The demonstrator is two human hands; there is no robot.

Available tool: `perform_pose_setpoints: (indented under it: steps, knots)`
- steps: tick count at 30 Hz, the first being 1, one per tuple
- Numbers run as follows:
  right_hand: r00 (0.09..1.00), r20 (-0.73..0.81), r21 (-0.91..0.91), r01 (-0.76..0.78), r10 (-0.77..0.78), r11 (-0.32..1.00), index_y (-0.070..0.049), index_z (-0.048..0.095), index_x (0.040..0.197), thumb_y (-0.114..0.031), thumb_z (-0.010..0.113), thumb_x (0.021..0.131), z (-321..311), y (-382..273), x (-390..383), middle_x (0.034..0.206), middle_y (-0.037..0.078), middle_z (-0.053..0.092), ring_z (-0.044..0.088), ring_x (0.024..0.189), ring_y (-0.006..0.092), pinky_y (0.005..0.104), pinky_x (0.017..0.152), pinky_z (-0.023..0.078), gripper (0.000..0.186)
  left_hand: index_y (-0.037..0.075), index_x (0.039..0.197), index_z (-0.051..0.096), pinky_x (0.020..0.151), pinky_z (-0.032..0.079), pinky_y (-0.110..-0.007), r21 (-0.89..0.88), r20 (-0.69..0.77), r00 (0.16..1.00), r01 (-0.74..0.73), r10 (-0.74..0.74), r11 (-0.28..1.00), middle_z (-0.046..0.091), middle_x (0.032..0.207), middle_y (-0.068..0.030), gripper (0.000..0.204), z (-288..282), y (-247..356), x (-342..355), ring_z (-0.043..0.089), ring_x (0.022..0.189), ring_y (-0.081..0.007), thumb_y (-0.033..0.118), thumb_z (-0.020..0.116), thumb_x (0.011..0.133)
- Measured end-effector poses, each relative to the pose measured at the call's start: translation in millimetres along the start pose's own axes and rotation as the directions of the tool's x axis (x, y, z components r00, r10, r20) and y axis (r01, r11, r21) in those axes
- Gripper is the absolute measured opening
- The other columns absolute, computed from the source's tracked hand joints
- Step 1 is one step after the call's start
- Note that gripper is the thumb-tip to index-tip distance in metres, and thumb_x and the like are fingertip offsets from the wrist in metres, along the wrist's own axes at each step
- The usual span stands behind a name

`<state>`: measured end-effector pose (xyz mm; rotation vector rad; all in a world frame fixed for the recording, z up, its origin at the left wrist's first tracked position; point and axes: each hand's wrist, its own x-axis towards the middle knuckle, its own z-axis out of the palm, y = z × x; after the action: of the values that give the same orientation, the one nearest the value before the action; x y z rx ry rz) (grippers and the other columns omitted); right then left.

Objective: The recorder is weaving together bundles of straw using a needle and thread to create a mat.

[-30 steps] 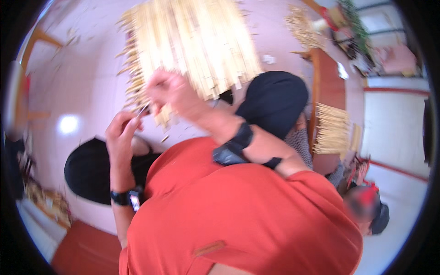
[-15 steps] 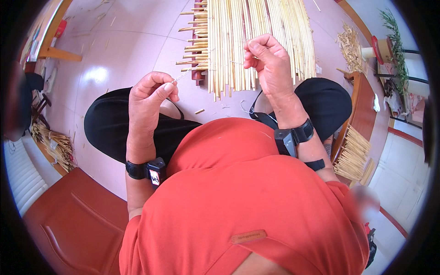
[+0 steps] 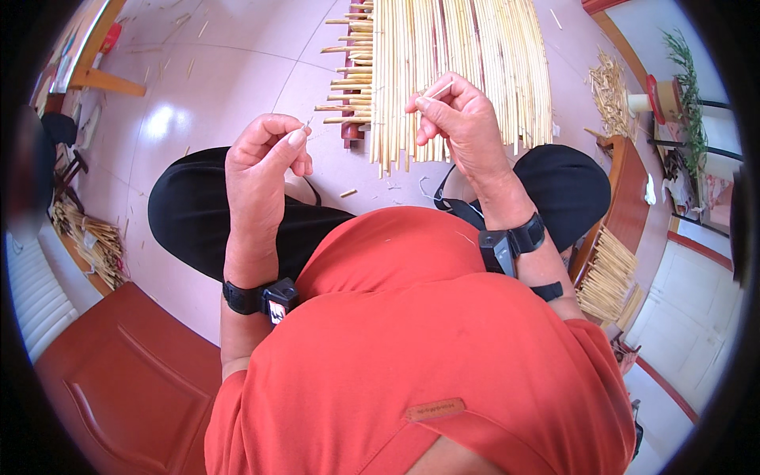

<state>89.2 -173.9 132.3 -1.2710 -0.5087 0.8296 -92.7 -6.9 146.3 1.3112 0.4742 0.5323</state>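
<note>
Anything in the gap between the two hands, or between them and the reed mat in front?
Nothing visible does. The left hand and right hand are raised apart over bare floor; the right one, pinching a thin pale sliver, already overlaps the reed mat. Any thread between them is too fine to tell.

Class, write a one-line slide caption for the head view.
Seated person pinches a needle in the left hand and a straw in the right hand above a reed mat.

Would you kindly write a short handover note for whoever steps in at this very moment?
Left hand: raised, fingertips pinching something thin, too small to identify.
Right hand: pinching a short pale sliver just over the reed mat.
The mat lies on the floor ahead of the knees; loose reed bundles sit to the right.
Done: many stalks already lie side by side.
Left: its near edge is uneven.
</note>
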Motion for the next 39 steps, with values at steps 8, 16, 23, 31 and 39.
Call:
perform_pose_setpoints:
  steps: [8, 16, 23, 31, 39]
  knots:
    - [0.998, 0.004, -0.136, -0.06, 0.062, 0.989, -0.002, 0.058, 0.091, -0.006, 0.063, 0.086, 15.6, -7.6, -3.2, 0.075, 0.0, 0.057, 0.051, 0.06, 0.003, 0.0163, 0.054, 0.044, 0.008, 0.002, 0.083, 0.058, 0.049, 0.039, -0.022, -0.116, -0.054, 0.977, 0.201, -0.208, 0.973, 0.045, 0.061, 0.0034, 0.003, 22.4, -5.8, 1.7, 0.037, 0.049, -0.0036, 0.002, 0.057, 0.085]
    - [0.994, 0.112, -0.154, 0.016, 0.001, 0.988, -0.002, 0.059, 0.116, -0.002, 0.064, 0.084, 38.0, -9.0, -9.3, 0.084, -0.002, 0.054, 0.052, 0.077, 0.0037, 0.0174, 0.07, 0.044, 0.032, 0.002, 0.082, 0.057, 0.049, 0.038, -0.022, -0.111, 0.019, 0.973, 0.233, -0.232, 0.966, 0.046, 0.062, 0.0039, 0.004, 34.4, -4.2, 1.7, 0.037, 0.049, -0.0033, 0.003, 0.056, 0.085]
    - [0.985, 0.144, -0.411, 0.15, -0.098, 0.899, 0.001, 0.064, 0.09, -0.005, 0.065, 0.083, 32.8, -5.9, -8.3, 0.074, 0.0, 0.059, 0.051, 0.066, 0.005, 0.021, 0.059, 0.043, 0.009, 0.004, 0.083, 0.058, 0.048, 0.037, -0.02, 0.008, 0.113, 0.948, 0.3, -0.299, 0.954, 0.048, 0.064, 0.0038, 0.004, 45.7, -5.3, -0.7, 0.041, 0.05, -0.0031, 0.003, 0.057, 0.086]
    - [0.98, -0.185, -0.114, 0.055, -0.076, 0.992, -0.004, 0.057, 0.085, -0.013, 0.059, 0.09, -4.1, -0.4, 2.4, 0.071, -0.002, 0.051, 0.043, 0.059, 0.0042, 0.0186, 0.055, 0.036, 0.01, 0.002, 0.081, 0.061, 0.05, 0.037, -0.017, 0.11, 0.191, 0.979, 0.058, -0.078, 0.992, 0.055, 0.069, 0.003, 0.004, 32.4, 21.2, 0.1, 0.046, 0.055, -0.0021, -0.002, 0.063, 0.082]
    - [0.934, -0.358, -0.194, -0.059, -0.015, 0.979, -0.003, 0.059, 0.087, -0.011, 0.059, 0.09, -38.2, 43.3, 31.8, 0.071, -0.001, 0.053, 0.044, 0.055, 0.0037, 0.0186, 0.051, 0.038, 0.009, 0.0, 0.077, 0.063, 0.055, 0.038, -0.022, 0.038, 0.52, 0.84, -0.207, 0.158, 0.978, 0.059, 0.07, -0.0025, 0.002, 16.0, 20.2, 42.3, 0.05, 0.061, -0.0092, -0.001, 0.065, 0.078]
